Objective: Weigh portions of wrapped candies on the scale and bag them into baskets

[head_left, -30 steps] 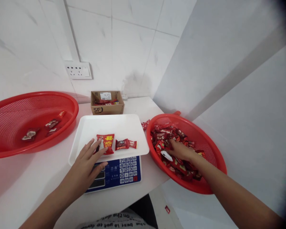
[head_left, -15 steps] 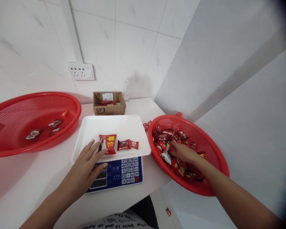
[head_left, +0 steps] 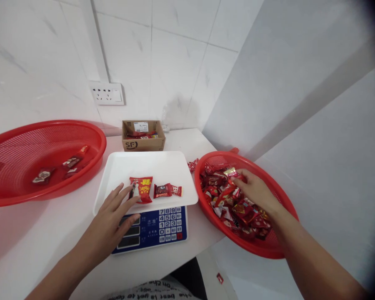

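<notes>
My left hand (head_left: 114, 214) is open, fingers spread over the front left of the white tray (head_left: 143, 162) of a scale. Its fingertips overlap the left edge of a red snack packet (head_left: 143, 188) with yellow print; I cannot tell whether they touch it. Right of the packet lie a dark red wrapped candy (head_left: 162, 190) and a smaller red-and-white candy (head_left: 176, 190). In the red basket (head_left: 284, 208) at the right, my right hand (head_left: 256, 189) pinches a gold-and-red wrapped candy (head_left: 230, 172), partly behind the fingertips. Many red-wrapped sweets (head_left: 243, 210) lie under it.
Beyond the tray stands a small cardboard box (head_left: 143, 144) holding red packets. A second red basket (head_left: 46, 193) with several wrapped candies is at the left. The scale's blue keypad panel (head_left: 151, 229) faces me. One red wrapper (head_left: 220, 278) lies on the floor.
My right hand has risen out of the sweets and turned, with a gold-and-red candy now showing at its fingertips. Sweets in the right basket have shifted. My left hand stays nearly still.
</notes>
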Demonstrator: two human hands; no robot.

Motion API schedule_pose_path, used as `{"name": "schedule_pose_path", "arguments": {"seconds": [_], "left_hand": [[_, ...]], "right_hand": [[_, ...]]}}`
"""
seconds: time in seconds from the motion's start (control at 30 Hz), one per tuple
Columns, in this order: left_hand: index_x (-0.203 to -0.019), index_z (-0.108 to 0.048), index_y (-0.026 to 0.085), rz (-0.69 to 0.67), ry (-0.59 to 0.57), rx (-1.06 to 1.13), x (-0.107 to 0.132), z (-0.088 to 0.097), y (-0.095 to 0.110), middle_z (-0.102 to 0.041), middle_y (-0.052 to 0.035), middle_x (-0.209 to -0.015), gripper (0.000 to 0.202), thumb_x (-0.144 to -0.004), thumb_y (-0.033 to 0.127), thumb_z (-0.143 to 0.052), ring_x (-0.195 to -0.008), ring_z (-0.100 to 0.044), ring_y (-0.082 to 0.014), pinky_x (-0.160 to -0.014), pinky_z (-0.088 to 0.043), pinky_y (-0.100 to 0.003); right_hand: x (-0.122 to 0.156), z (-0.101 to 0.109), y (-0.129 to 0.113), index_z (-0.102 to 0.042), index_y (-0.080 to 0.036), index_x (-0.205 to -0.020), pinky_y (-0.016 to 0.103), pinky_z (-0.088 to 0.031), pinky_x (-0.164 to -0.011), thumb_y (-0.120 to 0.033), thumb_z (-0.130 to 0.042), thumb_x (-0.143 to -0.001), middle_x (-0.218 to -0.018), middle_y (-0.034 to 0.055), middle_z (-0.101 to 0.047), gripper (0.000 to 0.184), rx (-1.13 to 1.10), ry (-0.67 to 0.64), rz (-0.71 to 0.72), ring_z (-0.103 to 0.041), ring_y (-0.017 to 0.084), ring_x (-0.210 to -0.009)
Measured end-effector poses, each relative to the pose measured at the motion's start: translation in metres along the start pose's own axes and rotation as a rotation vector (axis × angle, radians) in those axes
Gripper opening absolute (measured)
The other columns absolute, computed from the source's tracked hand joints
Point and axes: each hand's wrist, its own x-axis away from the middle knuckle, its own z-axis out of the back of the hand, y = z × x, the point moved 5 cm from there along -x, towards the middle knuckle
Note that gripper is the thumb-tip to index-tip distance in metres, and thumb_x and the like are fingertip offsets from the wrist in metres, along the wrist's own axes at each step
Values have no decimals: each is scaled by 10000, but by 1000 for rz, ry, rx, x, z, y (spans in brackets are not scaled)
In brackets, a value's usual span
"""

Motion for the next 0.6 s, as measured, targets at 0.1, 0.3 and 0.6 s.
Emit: {"name": "schedule_pose_path", "arguments": {"seconds": [0.1,0.3,0.6], "left_hand": [[-1230,-505,273,8,6,9,1,1,0,-392,-53,-1441,359,-930,428,-383,-1368,-268,-300,-1013,-396,-546],[-1244,-503,258,-12,10,0,2,-1,3,-415,-79,-1422,363,-926,406,-409,-1364,-278,-302,-1017,-399,-533],[-1233,-536,237,-7,-42,-3,2,1,14,-425,-92,-1420,355,-929,375,-416,-1356,-291,-317,-1016,-401,-537]], "right_hand": [[-3,3,2,-575,-206,-945,293,-439,-688,-383,-466,-805,-808,26,-644,251,-22,65,-6,-598,197,-751],[-1,2,-29,-597,-207,-904,266,-432,-620,-393,-500,-796,-738,-4,-633,235,-151,55,49,-575,165,-660],[1,-52,-136,-632,-214,-1051,265,-432,-629,-262,-506,-805,-740,-4,-658,281,-257,-254,368,-564,149,-643]]}}
